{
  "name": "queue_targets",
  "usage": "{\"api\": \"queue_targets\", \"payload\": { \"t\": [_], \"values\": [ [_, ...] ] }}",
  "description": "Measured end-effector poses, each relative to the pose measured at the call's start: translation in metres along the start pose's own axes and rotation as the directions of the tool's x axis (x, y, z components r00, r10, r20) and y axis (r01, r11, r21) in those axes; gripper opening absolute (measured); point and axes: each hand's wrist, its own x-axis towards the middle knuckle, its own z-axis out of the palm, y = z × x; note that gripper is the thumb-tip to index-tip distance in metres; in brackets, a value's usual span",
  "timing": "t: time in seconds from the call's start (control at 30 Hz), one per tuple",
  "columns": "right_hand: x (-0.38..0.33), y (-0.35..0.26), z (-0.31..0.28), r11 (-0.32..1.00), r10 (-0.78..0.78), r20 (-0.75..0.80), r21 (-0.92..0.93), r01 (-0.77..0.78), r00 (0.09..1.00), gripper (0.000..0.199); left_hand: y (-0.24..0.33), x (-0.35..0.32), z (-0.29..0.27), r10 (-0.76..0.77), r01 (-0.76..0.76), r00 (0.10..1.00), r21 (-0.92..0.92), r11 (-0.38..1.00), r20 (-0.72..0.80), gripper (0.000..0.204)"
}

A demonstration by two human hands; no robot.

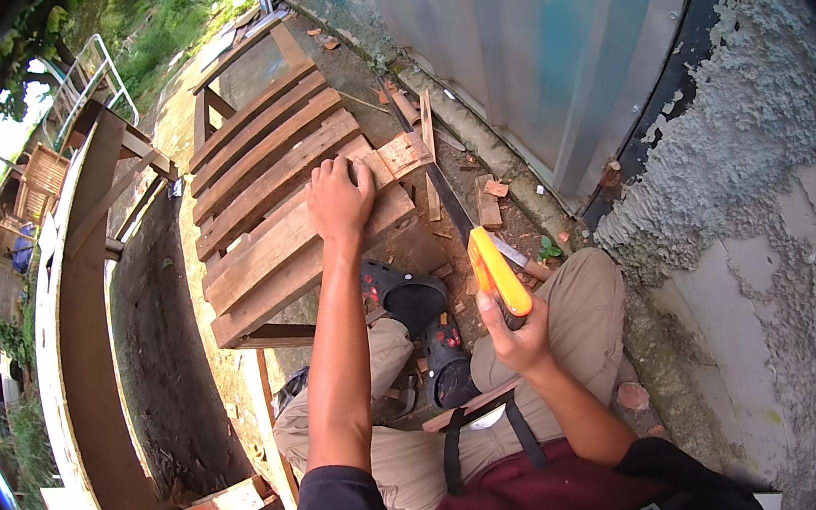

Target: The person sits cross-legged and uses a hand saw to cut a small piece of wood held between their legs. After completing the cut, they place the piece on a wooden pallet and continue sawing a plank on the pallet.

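Observation:
My right hand [520, 338] is closed around the yellow-orange handle of a handsaw [498, 270]. The saw's dark blade runs up and away from me, passing against the right end of a wooden board [402, 157]. That board lies across a slatted wooden bench [264, 186], its end jutting past the slats. My left hand [341, 197] presses down on the board with the fingers curled over it, a short way left of the blade. Whether the teeth have cut into the wood is too small to make out.
My crossed legs and dark clogs [448, 361] are close below the bench. Wood scraps [488, 208] and a tool with a pale blade [521, 254] lie on the ground. A corrugated metal sheet [526, 50] and rough wall [717, 139] border the right; a long wooden frame [91, 392] stands left.

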Motion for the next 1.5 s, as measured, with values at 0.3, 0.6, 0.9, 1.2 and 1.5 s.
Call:
{"api": "queue_targets", "payload": {
  "t": [0.3,0.6,0.9,1.2,1.5],
  "values": [
    [0.004,0.022,0.012,0.998,-0.028,0.057,-0.057,0.032,0.998,0.018,-0.009,0.010,0.002,-0.079,0.083,0.995,-0.079,0.993,0.057,0.036],
    [0.031,0.005,0.027,0.973,-0.013,0.138,-0.227,0.044,0.990,0.028,-0.007,0.016,0.002,-0.137,0.142,0.989,-0.106,0.984,0.046,0.034],
    [-0.061,-0.026,-0.046,0.897,-0.071,0.192,-0.417,0.147,0.979,0.016,-0.006,0.024,-0.007,-0.286,0.316,0.912,-0.057,0.947,0.295,0.046],
    [0.142,0.003,0.070,0.966,0.255,0.110,-0.068,-0.249,0.961,0.029,-0.001,0.031,-0.001,-0.264,0.294,0.914,-0.055,0.954,0.306,0.049],
    [-0.024,-0.049,-0.024,0.916,0.309,0.121,-0.305,-0.261,0.943,0.022,-0.009,0.027,-0.002,-0.306,0.350,0.890,-0.077,0.934,0.338,0.053]
  ]
}}
